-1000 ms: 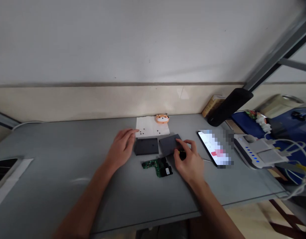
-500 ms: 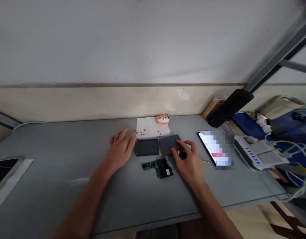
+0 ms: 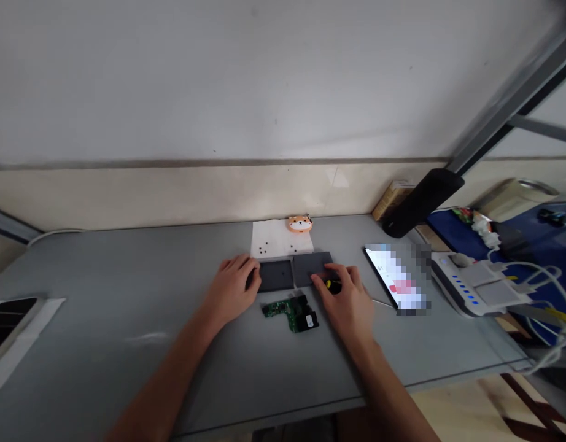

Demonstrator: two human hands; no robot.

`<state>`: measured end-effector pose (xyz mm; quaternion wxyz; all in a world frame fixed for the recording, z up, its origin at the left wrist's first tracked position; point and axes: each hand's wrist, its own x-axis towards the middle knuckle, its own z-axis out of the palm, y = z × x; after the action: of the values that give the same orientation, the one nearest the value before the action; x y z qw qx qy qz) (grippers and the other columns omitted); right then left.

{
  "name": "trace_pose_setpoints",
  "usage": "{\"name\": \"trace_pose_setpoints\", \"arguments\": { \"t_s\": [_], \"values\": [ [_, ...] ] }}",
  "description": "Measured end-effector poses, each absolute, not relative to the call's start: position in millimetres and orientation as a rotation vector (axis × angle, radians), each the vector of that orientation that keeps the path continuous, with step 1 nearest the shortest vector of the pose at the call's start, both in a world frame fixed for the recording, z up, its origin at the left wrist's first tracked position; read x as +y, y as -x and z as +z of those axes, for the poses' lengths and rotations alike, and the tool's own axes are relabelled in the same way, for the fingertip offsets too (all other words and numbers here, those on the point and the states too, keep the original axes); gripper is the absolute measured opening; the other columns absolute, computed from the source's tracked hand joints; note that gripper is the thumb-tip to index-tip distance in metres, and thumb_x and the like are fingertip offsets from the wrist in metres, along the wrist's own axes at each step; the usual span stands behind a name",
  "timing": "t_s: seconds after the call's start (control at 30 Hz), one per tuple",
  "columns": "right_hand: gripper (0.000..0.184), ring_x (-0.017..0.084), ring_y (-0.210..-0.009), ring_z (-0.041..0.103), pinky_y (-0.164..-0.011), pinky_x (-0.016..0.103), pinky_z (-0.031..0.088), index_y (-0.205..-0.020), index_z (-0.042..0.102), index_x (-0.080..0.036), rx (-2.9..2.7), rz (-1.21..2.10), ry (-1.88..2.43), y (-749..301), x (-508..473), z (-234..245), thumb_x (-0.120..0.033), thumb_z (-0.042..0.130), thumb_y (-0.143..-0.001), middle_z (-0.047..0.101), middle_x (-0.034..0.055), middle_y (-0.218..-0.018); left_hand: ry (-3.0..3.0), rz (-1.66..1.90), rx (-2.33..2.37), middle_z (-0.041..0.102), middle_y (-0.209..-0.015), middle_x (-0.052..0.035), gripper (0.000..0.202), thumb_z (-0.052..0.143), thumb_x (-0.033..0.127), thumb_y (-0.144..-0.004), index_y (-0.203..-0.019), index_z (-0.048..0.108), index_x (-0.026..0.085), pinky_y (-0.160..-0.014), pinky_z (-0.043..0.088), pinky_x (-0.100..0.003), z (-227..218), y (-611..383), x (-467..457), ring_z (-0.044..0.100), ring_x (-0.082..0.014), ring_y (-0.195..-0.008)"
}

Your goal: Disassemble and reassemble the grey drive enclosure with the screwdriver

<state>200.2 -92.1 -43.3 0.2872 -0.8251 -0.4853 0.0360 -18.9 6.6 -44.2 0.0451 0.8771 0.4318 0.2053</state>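
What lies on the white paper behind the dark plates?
Small black screws, it seems, and an orange cartoon-dog figure at the far edge. Anything under the white paper is covered and cannot be seen.

My left hand lies palm down, fingers together and gently curved. My right hand is palm down too, fingers curled inward in a grip. My left forearm and right forearm slant inward from the lower edge of view.
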Motion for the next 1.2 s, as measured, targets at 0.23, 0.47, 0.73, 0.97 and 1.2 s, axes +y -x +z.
{"name": "trace_pose_setpoints", "arguments": {
  "t_s": [0.23,0.47,0.73,0.97,1.2],
  "values": [
    [0.028,0.025,-0.086,0.067,-0.080,0.038,0.049,-0.113,0.074,-0.029,-1.280,0.104,2.178,-199.2,-91.5,-41.0,-0.044,0.066,-0.091,0.069,0.0071,-0.109,-2.620,0.571,1.420,0.071,-0.075,-0.0031,0.015,0.043,0.017,-0.090,-0.082,0.055,0.024,-0.079,0.051,-0.038,-42.9,9.1,6.4,0.068,-0.0231,-0.071],
    [0.026,0.025,-0.088,0.067,-0.084,0.039,0.049,-0.112,0.073,-0.028,-1.269,0.178,2.160,-199.7,-91.6,-36.6,-0.042,0.067,-0.090,0.071,0.0067,-0.110,-2.616,0.526,1.451,0.071,-0.067,-0.0018,0.017,0.043,0.019,-0.090,-0.084,0.059,0.023,-0.079,0.049,-0.036,-42.9,9.7,4.8,0.066,-0.0218,-0.062],
    [0.033,0.028,-0.092,0.068,-0.084,0.042,0.049,-0.117,0.072,-0.028,-1.229,0.163,2.170,-201.9,-89.3,-39.8,-0.046,0.065,-0.090,0.071,0.0080,-0.115,-2.589,0.573,1.441,0.060,-0.055,0.0035,0.017,0.043,0.020,-0.092,-0.084,0.058,0.023,-0.073,0.046,-0.033,-42.8,9.0,2.2,0.057,-0.0171,-0.050],
    [0.034,0.028,-0.090,0.068,-0.083,0.042,0.049,-0.117,0.072,-0.026,-1.256,0.131,2.176,-202.1,-90.3,-39.5,-0.045,0.065,-0.089,0.070,0.0098,-0.114,-2.523,0.689,1.531,0.070,-0.068,-0.0003,0.021,0.044,0.017,-0.092,-0.096,0.063,0.023,-0.071,0.047,-0.031,-44.8,23.2,12.3,0.065,-0.0194,-0.063],
    [0.035,0.028,-0.087,0.067,-0.082,0.041,0.049,-0.117,0.070,-0.025,-1.281,0.131,2.128,-205.5,-92.3,-41.9,-0.046,0.063,-0.090,0.070,0.0109,-0.115,-2.399,0.623,1.658,0.074,-0.084,-0.0042,0.019,0.048,0.015,-0.090,-0.099,0.064,0.023,-0.064,0.044,-0.029,-49.0,30.3,17.4,0.068,-0.0213,-0.074]
  ]
}}
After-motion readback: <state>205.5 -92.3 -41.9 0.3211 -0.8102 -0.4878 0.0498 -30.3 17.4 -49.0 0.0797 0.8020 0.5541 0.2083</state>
